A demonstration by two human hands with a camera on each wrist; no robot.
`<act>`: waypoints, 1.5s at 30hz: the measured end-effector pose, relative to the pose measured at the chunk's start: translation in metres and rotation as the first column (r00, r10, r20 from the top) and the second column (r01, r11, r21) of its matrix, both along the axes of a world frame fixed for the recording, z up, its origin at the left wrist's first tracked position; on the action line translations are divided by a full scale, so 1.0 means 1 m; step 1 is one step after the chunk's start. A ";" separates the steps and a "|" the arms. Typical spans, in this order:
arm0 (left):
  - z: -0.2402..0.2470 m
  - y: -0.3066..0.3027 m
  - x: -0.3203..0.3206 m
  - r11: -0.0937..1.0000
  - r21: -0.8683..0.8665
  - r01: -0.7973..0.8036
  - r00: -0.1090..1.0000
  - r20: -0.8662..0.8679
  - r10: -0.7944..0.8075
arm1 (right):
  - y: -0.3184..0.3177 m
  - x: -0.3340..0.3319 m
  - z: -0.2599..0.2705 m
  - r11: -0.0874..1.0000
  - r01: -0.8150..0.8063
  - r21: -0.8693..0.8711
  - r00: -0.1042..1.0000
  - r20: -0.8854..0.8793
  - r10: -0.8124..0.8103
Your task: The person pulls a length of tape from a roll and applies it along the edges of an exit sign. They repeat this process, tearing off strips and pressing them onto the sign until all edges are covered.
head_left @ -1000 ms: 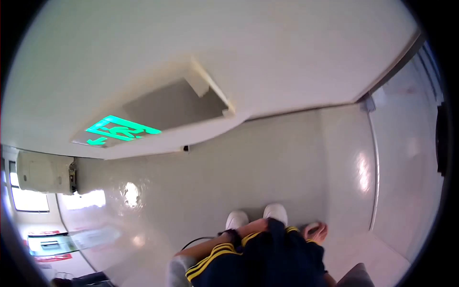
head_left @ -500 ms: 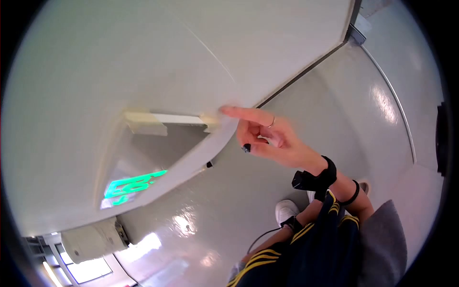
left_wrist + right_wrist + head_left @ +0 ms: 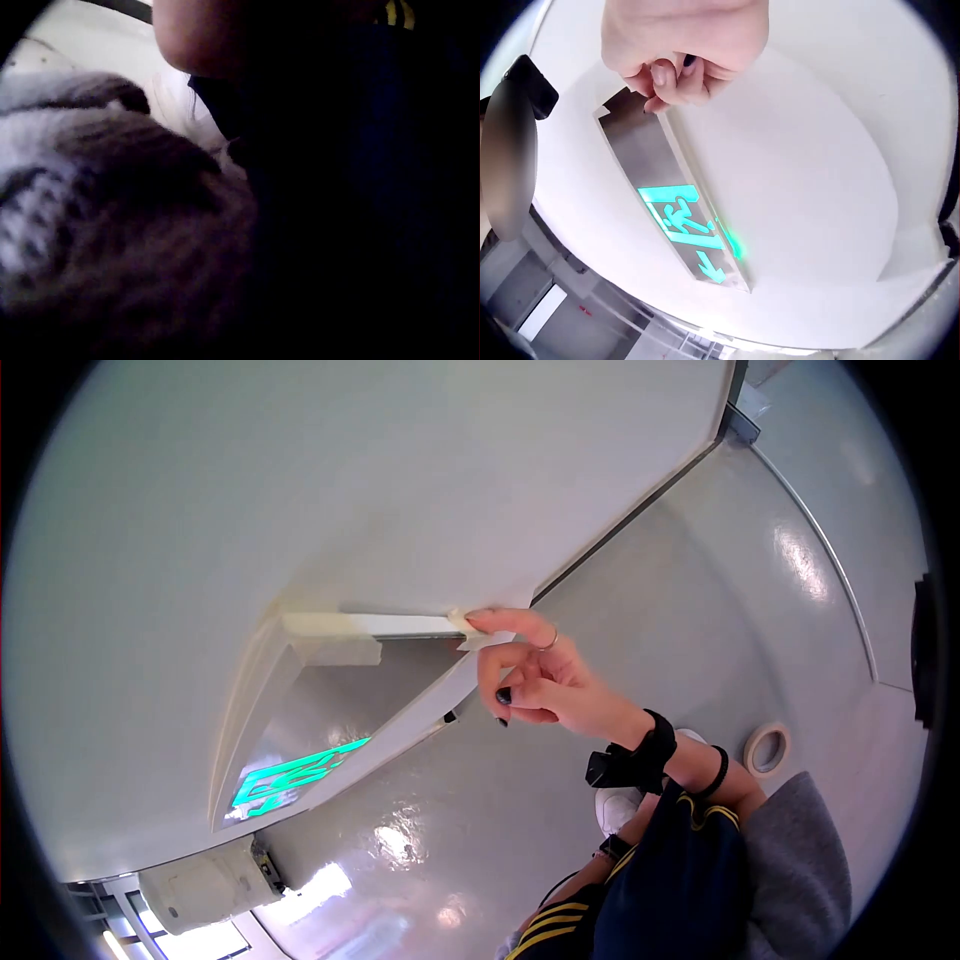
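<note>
In the head view my right hand (image 3: 550, 680) reaches to the near corner of a metal exit sign (image 3: 380, 665) with a lit green figure. Its index fingertip touches a small piece of pale tape (image 3: 462, 628) at that corner, with the other fingers bent below. In the right wrist view the hand (image 3: 686, 45) is at the sign's upper end, above the green running figure (image 3: 682, 216). A tape roll (image 3: 767, 750) shows beyond the right forearm. My left hand is hidden; the left wrist view has grey knitted fabric (image 3: 82, 217) and dark cloth.
A longer tape strip (image 3: 340, 650) lies along the sign's edge. The white surface (image 3: 400, 480) spreads around the sign. Far below are the glossy floor (image 3: 690, 580), white shoes (image 3: 617, 810) and a pale wall unit (image 3: 205, 885).
My right hand has risen from low by the legs to the sign, and its index finger now touches the corner tape. The view has turned, and the tape roll is visible beside the forearm.
</note>
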State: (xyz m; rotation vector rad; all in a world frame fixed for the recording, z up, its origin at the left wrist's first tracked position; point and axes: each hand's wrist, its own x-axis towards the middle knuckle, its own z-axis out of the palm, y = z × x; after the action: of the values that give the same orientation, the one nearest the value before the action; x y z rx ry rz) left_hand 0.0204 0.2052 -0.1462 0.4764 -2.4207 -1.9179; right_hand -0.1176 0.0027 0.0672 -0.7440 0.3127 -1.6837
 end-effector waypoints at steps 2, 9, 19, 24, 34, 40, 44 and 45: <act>0.000 -0.001 0.001 1.000 -0.006 -0.004 1.000 0.007 0.004 | -0.001 -0.006 -0.001 1.000 -0.018 -0.019 0.999 -0.027 0.017; 0.004 -0.001 0.004 1.000 -0.012 -0.015 1.000 0.026 0.016 | -0.009 0.003 0.032 0.990 0.036 -0.137 0.996 -0.079 -0.047; 0.013 -0.005 0.012 0.997 -0.051 -0.062 0.997 0.045 0.065 | 0.013 -0.018 0.014 0.985 0.118 -0.129 0.940 -0.306 -0.153; -0.001 -0.003 0.010 0.973 -0.203 -0.110 0.991 0.052 0.123 | 0.017 -0.030 0.043 0.922 0.246 -0.299 0.791 -0.488 -0.369; 0.065 -0.097 -0.046 0.927 0.334 0.173 0.904 0.319 -0.284 | 0.267 -0.136 -0.079 0.632 0.706 0.319 -0.139 -0.814 0.565; 0.065 -0.110 -0.049 0.986 0.000 0.165 0.944 0.289 -0.158 | 0.382 -0.062 -0.182 0.725 0.660 0.198 -0.376 -0.748 0.547; 0.085 -0.115 -0.058 0.993 0.114 0.013 0.966 0.257 -0.042 | 0.346 -0.065 -0.175 0.745 0.649 0.154 -0.170 -0.926 0.338; 0.089 -0.115 -0.061 0.981 0.180 -0.072 0.991 0.120 0.051 | 0.319 -0.065 -0.150 0.538 0.673 0.507 0.444 -0.859 0.254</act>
State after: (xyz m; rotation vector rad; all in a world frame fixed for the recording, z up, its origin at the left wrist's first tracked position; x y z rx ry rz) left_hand -0.0401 0.0898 -0.0575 0.6783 -2.2718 -2.1550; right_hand -0.1828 0.3218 -0.0828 -0.7700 1.9660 -0.9672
